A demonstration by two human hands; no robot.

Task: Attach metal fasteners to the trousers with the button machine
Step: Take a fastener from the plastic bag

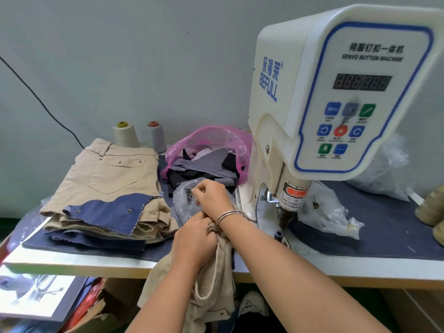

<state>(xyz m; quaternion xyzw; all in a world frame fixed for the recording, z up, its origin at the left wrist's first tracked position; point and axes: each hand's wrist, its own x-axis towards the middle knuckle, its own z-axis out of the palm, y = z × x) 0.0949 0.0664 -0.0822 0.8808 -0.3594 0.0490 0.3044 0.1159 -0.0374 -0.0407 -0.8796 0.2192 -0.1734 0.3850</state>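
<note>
My left hand grips a bunched fold of beige trousers at the table's front edge; the rest of them hangs down below the table. My right hand, with a metal bangle on its wrist, crosses over the left. Its fingertips pinch the mouth of a clear plastic bag that holds small dark metal fasteners. Whether a fastener is between the fingers is hidden. The white button machine stands just to the right, with its press head over the dark blue mat.
A stack of folded beige trousers with a blue denim scrap on top lies at the left. A pink bag of fabric scraps and two thread cones stand behind. More clear bags lie to the right of the machine.
</note>
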